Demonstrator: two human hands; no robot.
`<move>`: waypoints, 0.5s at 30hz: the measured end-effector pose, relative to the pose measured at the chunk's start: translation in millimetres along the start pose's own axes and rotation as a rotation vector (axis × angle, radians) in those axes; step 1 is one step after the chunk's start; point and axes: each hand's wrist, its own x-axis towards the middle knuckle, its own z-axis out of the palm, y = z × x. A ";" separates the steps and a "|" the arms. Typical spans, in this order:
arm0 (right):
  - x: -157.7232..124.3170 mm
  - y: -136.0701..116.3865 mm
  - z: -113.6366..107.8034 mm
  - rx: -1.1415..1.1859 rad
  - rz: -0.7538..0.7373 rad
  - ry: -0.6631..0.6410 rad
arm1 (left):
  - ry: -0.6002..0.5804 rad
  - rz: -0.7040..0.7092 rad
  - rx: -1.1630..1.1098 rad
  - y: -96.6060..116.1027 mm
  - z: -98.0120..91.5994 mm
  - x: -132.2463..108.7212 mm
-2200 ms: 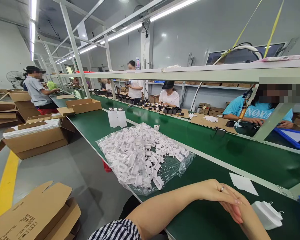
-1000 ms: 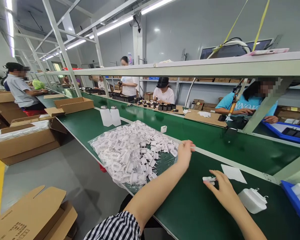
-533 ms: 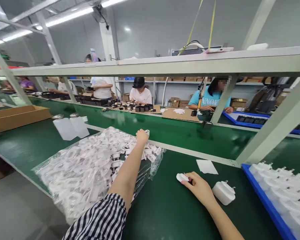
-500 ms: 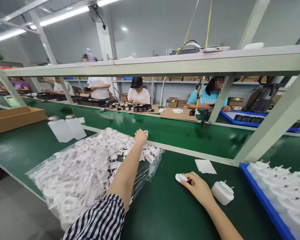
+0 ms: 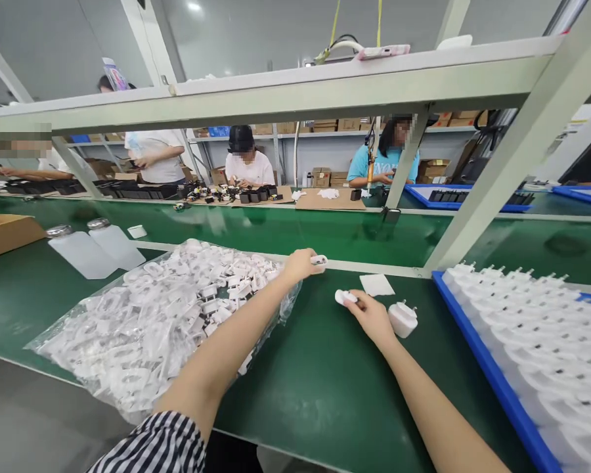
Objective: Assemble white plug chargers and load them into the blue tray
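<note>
Your left hand point(image 5: 301, 264) pinches a white part point(image 5: 319, 260) by the heap's point(image 5: 162, 309) far-right corner; your right hand point(image 5: 373, 316), nearer, pinches an oval piece point(image 5: 343, 297). Likely step: part pickup. Next move calls for steady grips.

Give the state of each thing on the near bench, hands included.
Left hand: closed on a white part
Right hand: pinching a rounded white piece
Clear plastic: spread, heaped with white pieces
Two bottles: standing, capped
White adapter: loose, pins showing
White paper: lying flat
Blue tray: loaded with plug pieces, pins up
Cardboard box: open
</note>
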 end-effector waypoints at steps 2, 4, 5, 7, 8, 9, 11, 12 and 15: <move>-2.0 -4.1 -3.6 0.086 0.046 0.096 | -0.089 0.066 -0.046 11.6 11.7 -29.6; -4.1 -7.7 -5.8 0.167 0.052 0.146 | -0.162 0.073 -0.122 16.2 22.7 -55.9; -5.1 -9.6 -6.2 0.196 0.041 0.136 | -0.178 0.072 -0.172 16.4 27.5 -66.5; -7.2 -13.9 -6.0 0.209 0.002 0.062 | -0.168 0.076 -0.298 14.5 35.8 -81.6; -8.3 -16.2 -5.6 0.195 -0.016 0.014 | -0.150 0.079 -0.365 12.8 39.4 -86.1; -9.3 -18.4 -5.0 0.170 -0.031 -0.031 | -0.126 0.076 -0.428 11.0 42.5 -89.0; -11.2 -22.2 -3.8 0.106 -0.052 -0.093 | -0.087 0.072 -0.527 7.4 47.6 -91.4; -11.9 -23.6 -3.2 0.077 -0.063 -0.110 | -0.072 0.071 -0.554 6.0 49.5 -91.5; -13.2 -25.8 -2.5 0.015 -0.100 -0.126 | -0.054 0.074 -0.573 3.2 52.7 -91.2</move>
